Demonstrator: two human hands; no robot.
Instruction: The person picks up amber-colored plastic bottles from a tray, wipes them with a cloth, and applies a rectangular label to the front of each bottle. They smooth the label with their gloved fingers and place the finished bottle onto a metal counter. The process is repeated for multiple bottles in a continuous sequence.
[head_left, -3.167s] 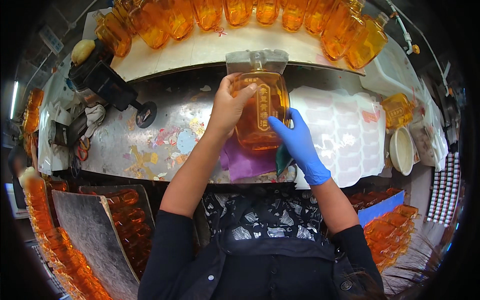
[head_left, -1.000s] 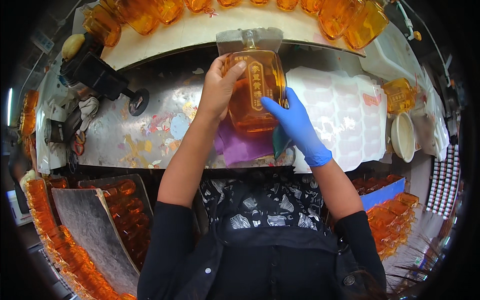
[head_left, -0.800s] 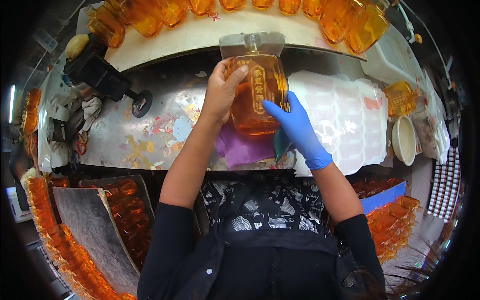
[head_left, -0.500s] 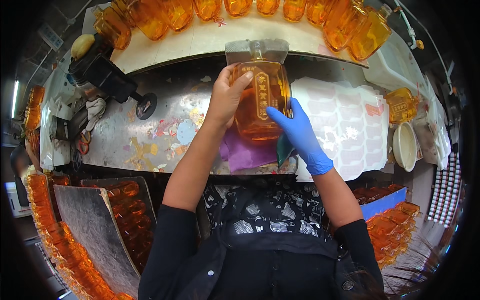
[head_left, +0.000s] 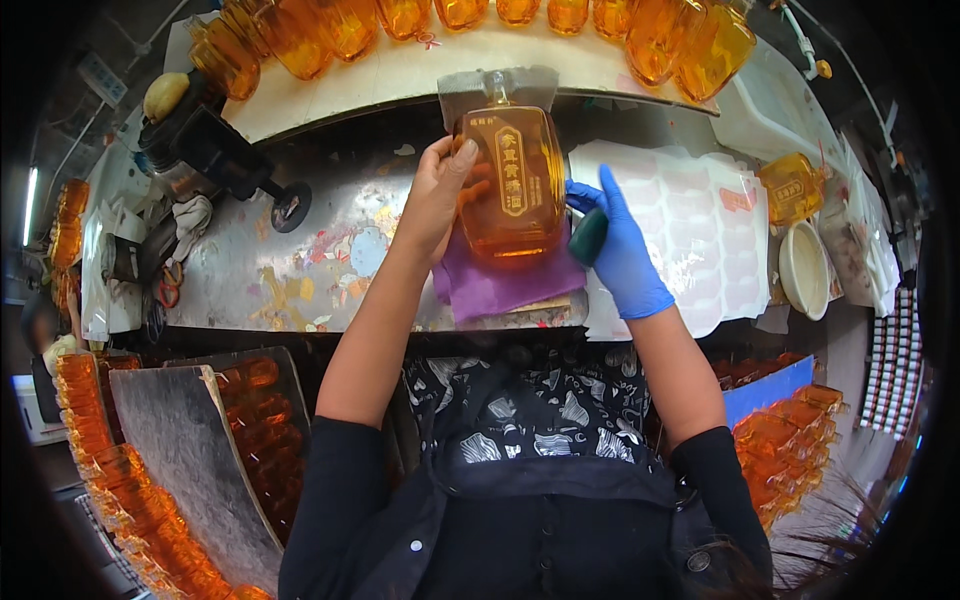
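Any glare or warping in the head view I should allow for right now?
Head view: fisheye bends the front edge of the pale board into an arc; white glare patches the white sheets; softer sheen lies on the metal bench; the amber bottle in the left hand looks fairly sharp.

A cream bowl (head_left: 803, 270) sits at right, and a white rag (head_left: 190, 222) (crumpled) lies beside black equipment (head_left: 222, 155) at left.
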